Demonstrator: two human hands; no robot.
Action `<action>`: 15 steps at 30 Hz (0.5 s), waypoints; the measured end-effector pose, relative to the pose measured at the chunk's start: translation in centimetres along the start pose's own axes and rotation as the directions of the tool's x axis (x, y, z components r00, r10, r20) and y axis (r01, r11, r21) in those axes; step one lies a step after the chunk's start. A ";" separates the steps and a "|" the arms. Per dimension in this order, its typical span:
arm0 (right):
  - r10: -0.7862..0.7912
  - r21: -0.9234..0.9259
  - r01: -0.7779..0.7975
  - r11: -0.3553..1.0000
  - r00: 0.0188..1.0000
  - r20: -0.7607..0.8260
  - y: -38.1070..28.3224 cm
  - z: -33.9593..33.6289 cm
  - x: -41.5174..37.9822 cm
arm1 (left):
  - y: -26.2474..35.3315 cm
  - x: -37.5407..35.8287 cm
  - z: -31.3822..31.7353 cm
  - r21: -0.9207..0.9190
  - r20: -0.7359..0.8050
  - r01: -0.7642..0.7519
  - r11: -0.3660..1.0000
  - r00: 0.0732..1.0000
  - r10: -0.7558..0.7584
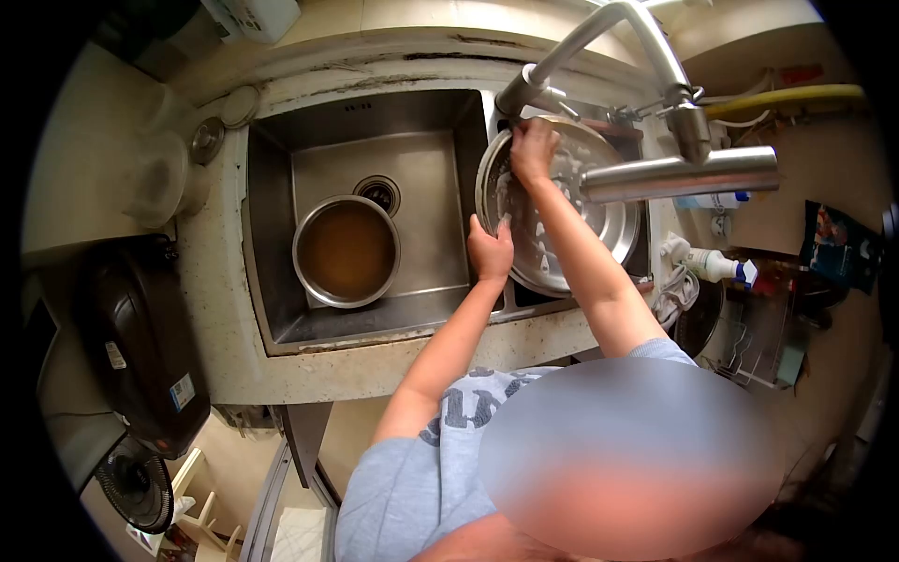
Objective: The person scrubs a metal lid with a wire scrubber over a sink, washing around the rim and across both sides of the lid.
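A large round stainless steel basin (607, 229) rests tilted over the right sink bowl, with white suds across its inside. My left hand (491, 251) grips its near-left rim, thumb over the edge and fingers mostly hidden outside. At the upper left of the basin, my right hand (535, 150) is closed against the inner wall by the rim. Whatever its fingers may hold is hidden. To the left, a metal pot (346, 251) of brownish liquid stands in the left sink bowl (426, 187), beside the drain (377, 194).
A steel faucet (679, 175) arches over the basin from behind. Right of the sink are a white bottle (707, 262) and a crumpled cloth (676, 298). A dark appliance (140, 337) stands at the left, near clear containers (157, 183). A fan (136, 482) is lower left.
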State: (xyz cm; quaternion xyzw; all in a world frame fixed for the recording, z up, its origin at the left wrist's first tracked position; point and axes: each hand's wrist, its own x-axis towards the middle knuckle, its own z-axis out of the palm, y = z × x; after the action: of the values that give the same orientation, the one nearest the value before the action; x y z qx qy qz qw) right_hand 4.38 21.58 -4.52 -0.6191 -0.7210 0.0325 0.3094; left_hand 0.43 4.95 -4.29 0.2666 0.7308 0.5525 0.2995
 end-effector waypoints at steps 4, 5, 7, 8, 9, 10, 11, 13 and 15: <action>-0.320 0.421 0.215 0.881 0.928 0.194 -3.8 -3.4 -6.2 | 0.3 0.2 -0.3 -0.229 0.064 0.047 0.972 0.997 -0.033; -0.350 0.469 0.224 0.854 0.915 0.202 -4.2 -4.2 -6.4 | -0.6 0.3 0.0 -0.265 0.113 0.089 0.960 0.992 -0.060; -0.384 0.448 0.269 0.852 0.905 0.185 -3.3 -4.1 -5.2 | -0.7 0.3 0.3 -0.148 0.045 0.009 0.989 0.999 -0.003; -0.402 0.429 0.300 0.852 0.900 0.169 -2.8 -4.0 -4.7 | -0.8 0.2 0.2 -0.137 0.084 0.047 0.989 0.996 -0.036; -0.199 0.281 0.145 0.949 0.965 0.172 -1.5 -3.1 -1.5 | -0.8 0.4 -0.1 -0.118 0.112 0.073 0.990 0.992 -0.060; -0.242 0.232 0.209 0.950 0.962 0.125 -0.2 -2.1 -1.4 | 0.0 0.4 -0.4 -0.116 0.120 0.084 0.990 0.990 -0.070; -0.156 0.027 0.154 0.988 0.980 0.127 1.2 -1.9 0.4 | -0.4 0.6 -0.1 -0.113 0.112 0.074 0.991 0.992 -0.061; -0.154 -0.320 0.160 0.934 0.987 0.045 5.4 -2.2 1.8 | -1.5 0.3 0.5 -0.045 0.026 -0.006 0.999 1.000 0.007; -0.052 -0.121 0.043 0.992 0.996 -0.075 7.3 -5.4 1.8 | 0.1 0.6 -0.4 -0.025 0.012 -0.007 1.000 1.000 0.008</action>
State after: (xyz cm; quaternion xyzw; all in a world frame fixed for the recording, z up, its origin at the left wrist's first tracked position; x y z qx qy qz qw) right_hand 13.28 23.12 -2.58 -0.6199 -0.7236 -0.0425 0.3005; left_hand -0.20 5.15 -4.20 0.2690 0.7210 0.5609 0.3053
